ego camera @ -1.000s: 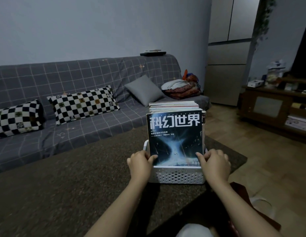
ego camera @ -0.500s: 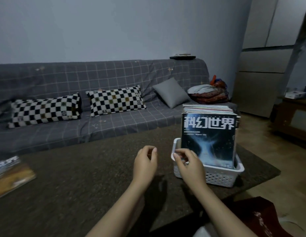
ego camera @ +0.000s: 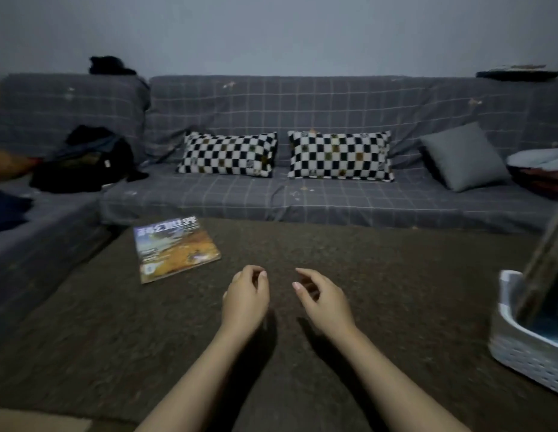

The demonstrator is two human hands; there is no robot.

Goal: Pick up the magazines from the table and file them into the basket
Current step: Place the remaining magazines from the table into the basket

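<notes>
Both my hands have come off the basket (ego camera: 520,347), and my view has swung left, so it now sits at the table's (ego camera: 380,275) right edge, partly cut off, with filed magazines leaning up out of it. Behind the table runs the grey checked sofa (ego camera: 302,198) with its pillows. One magazine (ego camera: 174,249) is left in sight: it lies flat near the far left corner of the table, cover up, its title turned away from me, touching nothing else.

My left hand (ego camera: 246,299) and right hand (ego camera: 322,299) hover side by side over the middle of the table, fingers loosely curled, holding nothing; the left is the nearer to the magazine but still apart from it.

I judge the magazine to be light, thin and floppy, with a glossy, rather slippery cover. Lying flat on the rough top, it gives little to pinch, so I would lift a near corner or edge with my fingertips, then grip along the spine side, where it is stiffest.
</notes>
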